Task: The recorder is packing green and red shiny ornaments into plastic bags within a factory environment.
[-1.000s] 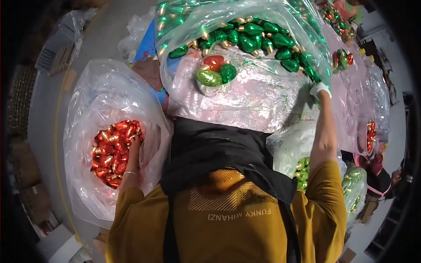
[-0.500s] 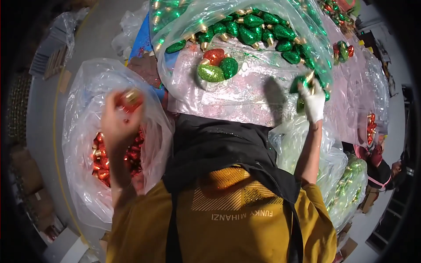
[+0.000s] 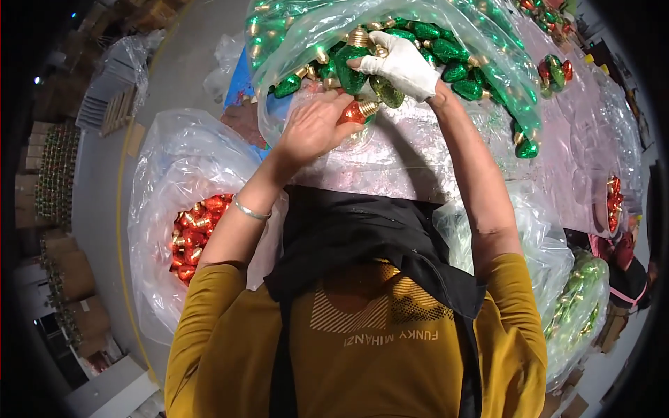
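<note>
My bare left hand (image 3: 315,125), a bracelet at its wrist, is closed round a red glittery bulb ornament (image 3: 353,113) with a gold cap. Right beside it, my right hand (image 3: 403,68), in a white glove with bare fingertips, pinches a dark green bulb ornament (image 3: 350,68), cap up. A light green bulb ornament (image 3: 386,91) hangs below the same hand's fingers. Both hands meet over the table's plastic-covered surface (image 3: 404,164), covering most of what lies beneath them. Behind them, a clear plastic bag (image 3: 279,115) spills many green bulb ornaments (image 3: 449,50).
At my left stands a clear bag (image 3: 150,209) of red bulb ornaments (image 3: 191,240). Bags of light green ornaments (image 3: 575,296) are low on the right. Further right, a mixed cluster (image 3: 554,73) lies on the pink-covered table, and another person (image 3: 620,268) is partly visible.
My left hand has come up from the red bag to the table with a red ornament. My right hand has moved left from the table's right side, carrying green ornaments to meet it.
</note>
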`<state>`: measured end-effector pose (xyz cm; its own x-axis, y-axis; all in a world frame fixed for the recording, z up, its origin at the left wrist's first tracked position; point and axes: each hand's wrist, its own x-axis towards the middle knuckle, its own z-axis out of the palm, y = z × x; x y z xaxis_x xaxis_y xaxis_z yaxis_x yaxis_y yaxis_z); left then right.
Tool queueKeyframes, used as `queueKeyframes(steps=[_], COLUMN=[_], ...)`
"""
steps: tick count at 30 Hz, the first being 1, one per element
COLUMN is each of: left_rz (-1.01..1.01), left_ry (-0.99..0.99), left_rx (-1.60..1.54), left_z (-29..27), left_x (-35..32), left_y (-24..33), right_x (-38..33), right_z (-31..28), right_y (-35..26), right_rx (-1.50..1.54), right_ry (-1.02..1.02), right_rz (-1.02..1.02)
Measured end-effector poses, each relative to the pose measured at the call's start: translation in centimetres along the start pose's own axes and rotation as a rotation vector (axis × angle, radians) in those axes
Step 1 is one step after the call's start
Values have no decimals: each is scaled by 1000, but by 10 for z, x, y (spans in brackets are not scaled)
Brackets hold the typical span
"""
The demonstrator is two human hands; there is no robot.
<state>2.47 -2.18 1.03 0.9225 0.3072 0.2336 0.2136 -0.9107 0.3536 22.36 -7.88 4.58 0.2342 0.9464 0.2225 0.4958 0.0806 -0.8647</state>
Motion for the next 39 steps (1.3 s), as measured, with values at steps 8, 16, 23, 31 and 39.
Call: queueKeyframes(steps=[8,16,23,31,39], left_rz=[-100,95,152,200,180], left_ry=[80,261,142,166,429], left_rx=[118,39,114,212,408], left_z=[27,26,23,26,52], left_x=[-29,-16,-18,-32,-65], left_y=[19,18,24,20,16], right_x=[9,24,29,12,-1], right_z=[-2,-7,-9,9,28], right_y=[12,0,-18,-22,-20], right_rx=[173,-101,-534,-216,-18], right_ry=[-243,-256,-545,-302,-213], right_rz=[39,71,109,207,501])
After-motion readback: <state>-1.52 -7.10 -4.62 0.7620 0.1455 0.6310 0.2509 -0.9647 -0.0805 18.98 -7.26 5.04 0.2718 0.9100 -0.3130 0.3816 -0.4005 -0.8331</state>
